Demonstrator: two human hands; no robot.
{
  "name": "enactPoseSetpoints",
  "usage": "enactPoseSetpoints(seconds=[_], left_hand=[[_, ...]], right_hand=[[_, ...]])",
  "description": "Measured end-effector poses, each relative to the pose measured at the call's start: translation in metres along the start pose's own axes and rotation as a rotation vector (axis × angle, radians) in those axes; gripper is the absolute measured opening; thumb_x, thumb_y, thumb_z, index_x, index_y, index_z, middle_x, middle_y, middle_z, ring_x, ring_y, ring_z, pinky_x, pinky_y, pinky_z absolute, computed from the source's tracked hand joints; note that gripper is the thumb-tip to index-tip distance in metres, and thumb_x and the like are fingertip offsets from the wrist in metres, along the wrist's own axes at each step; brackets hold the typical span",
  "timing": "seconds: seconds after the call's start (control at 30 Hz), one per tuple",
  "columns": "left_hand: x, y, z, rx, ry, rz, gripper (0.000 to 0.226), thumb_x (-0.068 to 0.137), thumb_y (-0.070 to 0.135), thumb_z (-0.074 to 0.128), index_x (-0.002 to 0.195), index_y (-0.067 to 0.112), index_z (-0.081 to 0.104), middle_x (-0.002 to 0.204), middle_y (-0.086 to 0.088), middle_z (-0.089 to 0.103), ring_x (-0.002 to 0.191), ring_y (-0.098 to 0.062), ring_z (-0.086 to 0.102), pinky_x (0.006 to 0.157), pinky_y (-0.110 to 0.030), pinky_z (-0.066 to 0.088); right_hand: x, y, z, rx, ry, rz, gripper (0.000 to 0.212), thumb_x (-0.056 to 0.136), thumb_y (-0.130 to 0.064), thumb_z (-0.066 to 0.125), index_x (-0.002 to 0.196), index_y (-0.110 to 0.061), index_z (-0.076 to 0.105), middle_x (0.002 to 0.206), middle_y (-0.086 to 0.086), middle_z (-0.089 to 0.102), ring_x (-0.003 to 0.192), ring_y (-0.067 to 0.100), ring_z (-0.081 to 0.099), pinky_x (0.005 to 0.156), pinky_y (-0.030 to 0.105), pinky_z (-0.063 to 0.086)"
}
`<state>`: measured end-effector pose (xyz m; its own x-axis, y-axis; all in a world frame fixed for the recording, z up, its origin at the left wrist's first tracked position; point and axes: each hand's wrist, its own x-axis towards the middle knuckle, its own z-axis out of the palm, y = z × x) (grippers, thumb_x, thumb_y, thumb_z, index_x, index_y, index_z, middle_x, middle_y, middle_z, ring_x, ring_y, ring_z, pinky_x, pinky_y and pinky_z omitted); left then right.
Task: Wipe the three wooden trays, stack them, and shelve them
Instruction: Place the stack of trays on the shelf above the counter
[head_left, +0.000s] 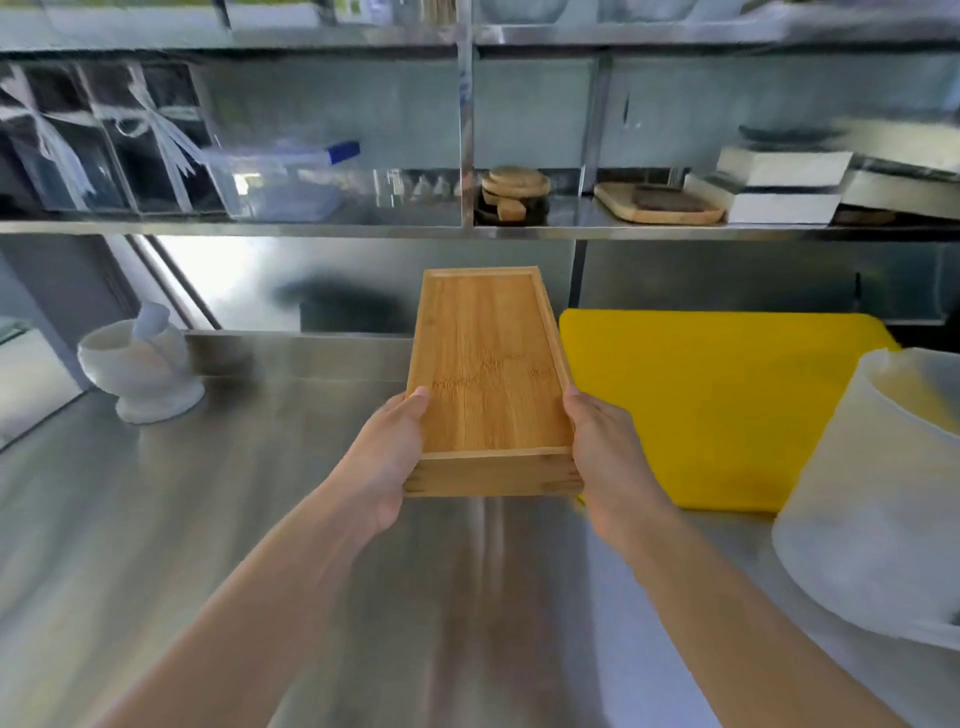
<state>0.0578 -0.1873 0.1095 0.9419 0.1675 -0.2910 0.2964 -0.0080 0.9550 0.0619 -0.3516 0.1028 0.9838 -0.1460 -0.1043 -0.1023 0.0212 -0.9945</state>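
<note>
head view: both hands hold a stack of wooden trays (491, 374) above the steel table (156, 519), long side pointing away toward the shelf (363, 227). left hand (387, 457) grip closed on the stack's near left corner, thumb over the rim; right hand (605, 457) grip closed on the near right corner. how many trays are in the stack is hard to tell. yellow cutting board (717, 405) lies on the table just right of the stack, white tub (872, 519) at far right, white mortar w/ pestle (140, 369) at left
</note>
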Motion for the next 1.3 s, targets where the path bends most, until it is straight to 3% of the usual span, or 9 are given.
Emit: enactPoseSetpoints(seconds=[0.27,0.37,0.5,0.73,0.9,0.97,1.07,1.17,1.3], left_hand=[[0.097,0.085,-0.068,0.025,-0.010,0.192,0.025,0.097,0.044,0.025,0.116,0.047,0.042,0.109,0.012,0.059,0.102,-0.014,0.055,0.091,-0.043,0.043],[0.147,0.112,-0.085,-0.001,-0.011,0.194,0.026,0.098,0.041,0.025,0.115,0.044,0.045,0.109,0.009,0.061,0.102,-0.016,0.057,0.091,-0.043,0.044],[0.217,0.146,-0.094,-0.038,0.004,0.153,0.031,0.097,0.040,0.029,0.122,0.035,0.046,0.113,0.000,0.060,0.105,-0.025,0.055,0.098,-0.053,0.041],[0.317,0.175,-0.101,-0.026,-0.015,0.083,0.021,0.093,0.042,0.040,0.112,0.035,0.046,0.106,-0.003,0.056,0.099,-0.027,0.054,0.097,-0.052,0.041],[0.373,0.183,-0.107,-0.044,0.004,0.052,0.024,0.093,0.037,0.043,0.112,0.024,0.050,0.109,-0.009,0.058,0.100,-0.029,0.056,0.095,-0.050,0.045],[0.390,0.186,-0.107,-0.048,-0.008,0.046,0.027,0.093,0.037,0.045,0.113,0.020,0.051,0.111,-0.010,0.059,0.101,-0.030,0.057,0.095,-0.049,0.045],[0.403,0.193,-0.108,-0.195,-0.075,0.036,0.037,0.089,0.042,0.052,0.115,0.016,0.054,0.106,-0.011,0.064,0.095,-0.030,0.062,0.088,-0.048,0.051],[0.406,0.188,-0.112,-0.344,-0.230,0.141,0.051,0.078,0.049,0.064,0.118,0.019,0.053,0.113,-0.011,0.064,0.101,-0.031,0.062,0.087,-0.048,0.051],[0.399,0.147,-0.124,-0.232,-0.399,0.382,0.065,0.070,0.043,0.067,0.123,0.008,0.052,0.123,-0.011,0.061,0.114,-0.022,0.056,0.105,-0.039,0.038]], right_hand=[[0.099,-0.056,0.102,0.003,-0.021,-0.040,0.034,0.094,-0.045,0.034,0.119,-0.027,0.048,0.116,0.002,0.055,0.104,0.023,0.051,0.096,0.046,0.042],[0.143,-0.073,0.132,0.010,-0.011,-0.054,0.035,0.095,-0.041,0.034,0.121,-0.023,0.048,0.110,0.001,0.054,0.097,0.020,0.051,0.088,0.041,0.040],[0.204,-0.099,0.164,-0.016,0.006,-0.035,0.026,0.096,-0.037,0.033,0.108,-0.020,0.047,0.097,0.001,0.052,0.083,0.018,0.048,0.080,0.037,0.035],[0.294,-0.114,0.202,-0.029,0.031,0.033,0.019,0.096,-0.036,0.034,0.108,-0.022,0.039,0.103,0.005,0.048,0.091,0.024,0.047,0.086,0.040,0.038],[0.337,-0.110,0.219,0.002,0.064,0.048,0.038,0.095,-0.034,0.038,0.129,-0.019,0.035,0.115,0.010,0.048,0.099,0.028,0.047,0.088,0.043,0.040],[0.353,-0.107,0.224,0.020,0.080,0.058,0.037,0.094,-0.034,0.040,0.126,-0.017,0.036,0.108,0.010,0.049,0.097,0.028,0.048,0.087,0.042,0.042],[0.373,-0.111,0.228,0.021,0.093,0.067,0.030,0.093,-0.034,0.044,0.116,-0.017,0.041,0.098,0.009,0.049,0.092,0.027,0.048,0.082,0.041,0.041],[0.385,-0.117,0.223,0.096,0.039,0.081,0.029,0.090,-0.036,0.051,0.111,-0.017,0.047,0.098,0.009,0.055,0.095,0.028,0.053,0.091,0.043,0.045],[0.383,-0.100,0.204,0.202,-0.194,-0.056,0.037,0.084,-0.048,0.052,0.111,-0.023,0.056,0.105,0.004,0.068,0.101,0.023,0.062,0.091,0.040,0.047]])
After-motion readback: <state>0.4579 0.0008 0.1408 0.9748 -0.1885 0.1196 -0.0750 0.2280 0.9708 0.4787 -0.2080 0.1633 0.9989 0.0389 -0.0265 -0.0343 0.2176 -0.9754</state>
